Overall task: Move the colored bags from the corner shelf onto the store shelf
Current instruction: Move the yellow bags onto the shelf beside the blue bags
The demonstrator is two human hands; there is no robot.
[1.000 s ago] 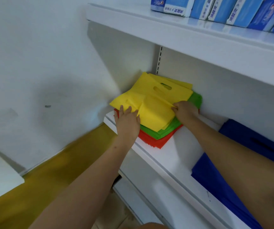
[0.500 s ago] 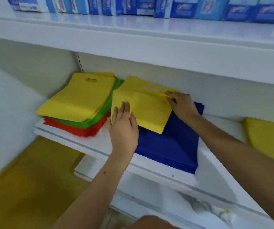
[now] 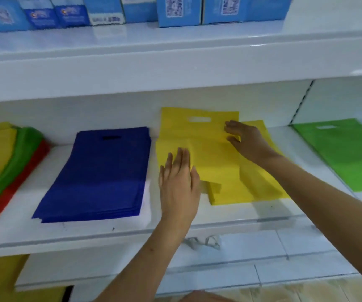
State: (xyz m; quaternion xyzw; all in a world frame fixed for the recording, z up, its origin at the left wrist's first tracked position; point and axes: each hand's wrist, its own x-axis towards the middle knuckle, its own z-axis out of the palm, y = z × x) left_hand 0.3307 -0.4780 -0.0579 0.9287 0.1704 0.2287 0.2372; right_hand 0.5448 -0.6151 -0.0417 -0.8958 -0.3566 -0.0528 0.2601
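Two hands flat on the yellow bag point(image 3: 206, 153), left hand point(image 3: 179, 177) pressing its near left part, right hand point(image 3: 244, 141) with fingers spread on its far right, gripping nothing. Lying on the store shelf point(image 3: 110, 231) over a yellow pile, right of the blue pile point(image 3: 101, 171). Looks thin, soft, light, probably slippery; better taken at the edges or the handle hole. Corner stack point(image 3: 3, 164) cut off at left.

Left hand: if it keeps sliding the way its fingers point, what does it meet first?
The left hand lies flat, fingers pointing toward the back of the shelf. Straight on, it would only cross more of the yellow bag under its fingertips, then probably the white back panel; depth is unclear.
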